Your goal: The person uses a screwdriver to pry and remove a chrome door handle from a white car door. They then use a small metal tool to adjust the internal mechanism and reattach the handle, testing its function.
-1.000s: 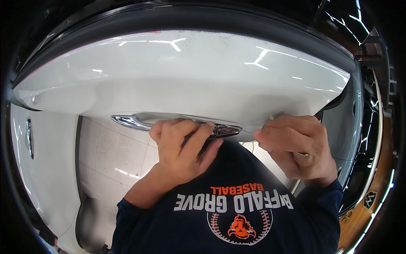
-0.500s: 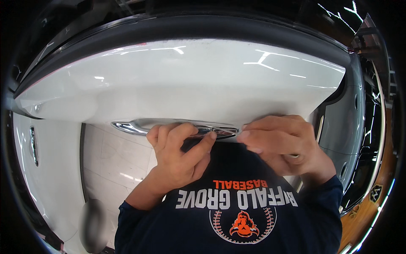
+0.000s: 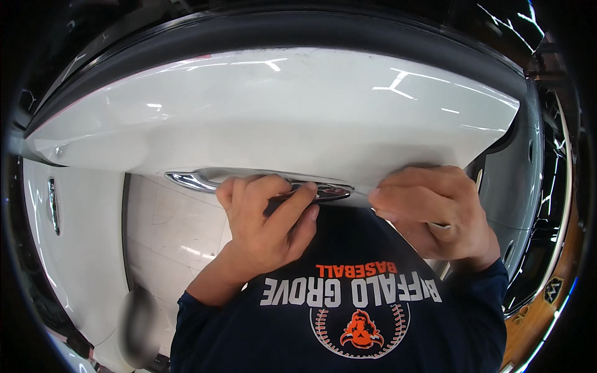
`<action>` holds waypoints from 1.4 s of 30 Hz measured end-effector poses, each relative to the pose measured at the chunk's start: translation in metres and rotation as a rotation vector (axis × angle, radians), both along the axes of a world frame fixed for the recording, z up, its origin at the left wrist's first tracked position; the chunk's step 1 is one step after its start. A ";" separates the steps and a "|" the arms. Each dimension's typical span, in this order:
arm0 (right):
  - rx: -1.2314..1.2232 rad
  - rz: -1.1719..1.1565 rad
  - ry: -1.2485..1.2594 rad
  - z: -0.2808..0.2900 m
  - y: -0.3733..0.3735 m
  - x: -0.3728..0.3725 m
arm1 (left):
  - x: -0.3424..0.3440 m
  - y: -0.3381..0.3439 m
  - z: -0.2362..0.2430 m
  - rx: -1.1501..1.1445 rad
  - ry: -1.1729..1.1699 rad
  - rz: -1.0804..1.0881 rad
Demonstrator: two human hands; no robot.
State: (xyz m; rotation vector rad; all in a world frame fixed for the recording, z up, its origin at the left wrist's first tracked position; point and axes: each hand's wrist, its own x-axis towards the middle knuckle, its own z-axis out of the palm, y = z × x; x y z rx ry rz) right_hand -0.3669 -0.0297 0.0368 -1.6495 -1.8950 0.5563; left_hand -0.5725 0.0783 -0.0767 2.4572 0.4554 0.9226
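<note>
A chrome car door handle (image 3: 336, 192) runs across the outer face of a white door (image 3: 261, 118). My left hand (image 3: 264, 217) is closed around the middle of this handle, with a fingertip pressed on its shiny outer face. Just off the handle's right end, my right hand (image 3: 435, 208) is closed in a pinch. From its fingertips a thin, pale, see-through strip (image 3: 361, 191) reaches to the handle's tip. Whether the strip is film or tape I cannot make out. A ring shows on one finger of the right hand.
Another white panel with a chrome handle (image 3: 54, 205) stands at the left, above a blurred dark rounded shape (image 3: 139, 326). Pale floor tiles (image 3: 168, 217) show below the door. A grey car (image 3: 513, 193) is at the right, beside a wooden surface (image 3: 538, 317).
My right hand has drawn slightly right, away from the handle's end, with the thin strip between. My left hand keeps its hold on the handle. The whole view has shifted a little.
</note>
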 end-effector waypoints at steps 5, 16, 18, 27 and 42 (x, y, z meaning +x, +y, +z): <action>0.052 0.028 0.037 -0.006 0.003 -0.008 | 0.001 -0.004 -0.003 0.000 -0.068 0.035; -0.041 0.025 0.061 0.004 -0.001 -0.006 | -0.001 -0.005 -0.002 -0.041 -0.151 0.044; -0.051 0.031 0.058 0.005 -0.002 -0.004 | -0.001 -0.004 -0.001 -0.046 -0.156 0.038; -0.041 0.055 0.054 0.005 0.002 -0.001 | 0.002 -0.004 0.001 -0.064 -0.077 0.068; -0.054 0.079 -0.050 0.014 0.008 -0.004 | -0.003 0.003 -0.003 -0.049 -0.081 -0.019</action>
